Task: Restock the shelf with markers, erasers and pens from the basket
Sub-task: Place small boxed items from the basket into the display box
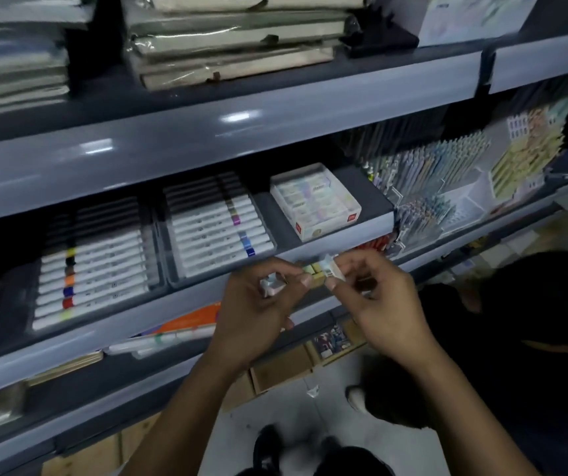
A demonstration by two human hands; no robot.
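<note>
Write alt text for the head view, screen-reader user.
Two bare hands, left hand and right hand, hold small erasers together in front of a grey shelf. Behind sit two marker trays, an open eraser box and racks of pens.

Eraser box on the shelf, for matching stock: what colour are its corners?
Red, on the eraser box; head view.

Small eraser pack (pixel 320 274) blurred between both hands, eraser box (pixel 315 201) labels unreadable
</note>
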